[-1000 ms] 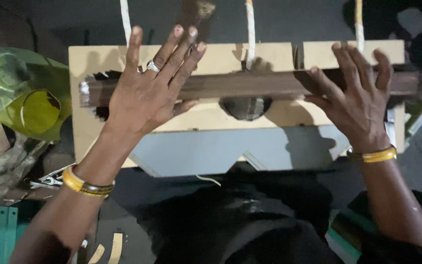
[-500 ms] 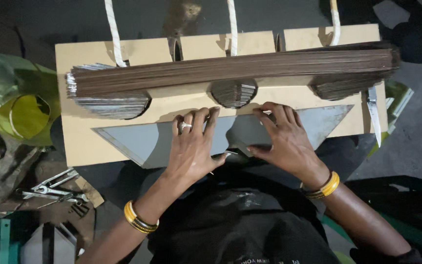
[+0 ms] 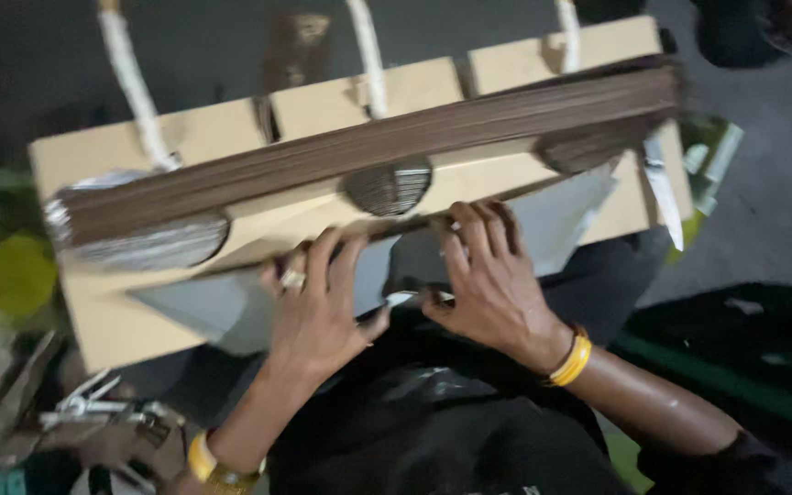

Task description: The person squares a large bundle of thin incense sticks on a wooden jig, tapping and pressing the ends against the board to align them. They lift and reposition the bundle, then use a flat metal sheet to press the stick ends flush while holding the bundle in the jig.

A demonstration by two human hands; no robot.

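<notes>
Head view: both hands, left hand (image 3: 318,316) and right hand (image 3: 492,284), press grey sheet (image 3: 231,307).

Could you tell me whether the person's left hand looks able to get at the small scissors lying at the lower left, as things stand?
Probably yes: the left hand lies flat on the grey triangular sheet, holding nothing, and nothing visibly blocks the way to the small metal scissors.

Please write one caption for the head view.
Both hands, left hand and right hand, press on a tan board under a brown stack.
</notes>
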